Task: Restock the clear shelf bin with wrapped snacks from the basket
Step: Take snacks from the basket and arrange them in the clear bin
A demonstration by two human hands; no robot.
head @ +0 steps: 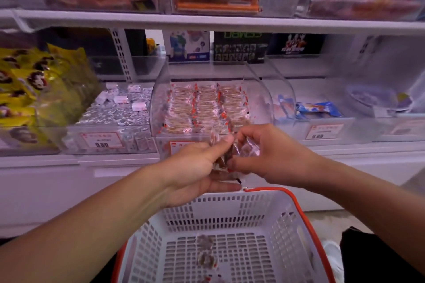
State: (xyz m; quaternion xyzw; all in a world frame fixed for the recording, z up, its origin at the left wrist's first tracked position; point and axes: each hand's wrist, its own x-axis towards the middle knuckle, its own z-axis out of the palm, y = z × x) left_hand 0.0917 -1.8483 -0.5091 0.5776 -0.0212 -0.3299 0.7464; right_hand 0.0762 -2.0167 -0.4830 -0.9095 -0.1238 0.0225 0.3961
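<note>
In front of the clear shelf bin point(211, 99), just above the basket point(296, 197), both hands meet on a small stack of wrapped snacks point(226, 156). Left hand point(197, 167) grip: thumb on top, fingers under, pinching the stack. Right hand point(264, 151) grip: fingers curled round the other end of the same packets, pinching the wrappers.

Bin lid is flipped up; three neat rows of packets already fill most of it, little room left near the front. A few loose packets point(204, 253) lie on the basket floor, so the job looks close to done.

Handling, as I judge it: packets are light, film is slick and crinkly, contents likely brittle. Hold by the flat faces across the stack, not the sealed ends, or they fan out and slip. Don't squeeze hard. Slide them in edge-up to match the rows. Risk: the stack shearing apart during the hand-over.
</note>
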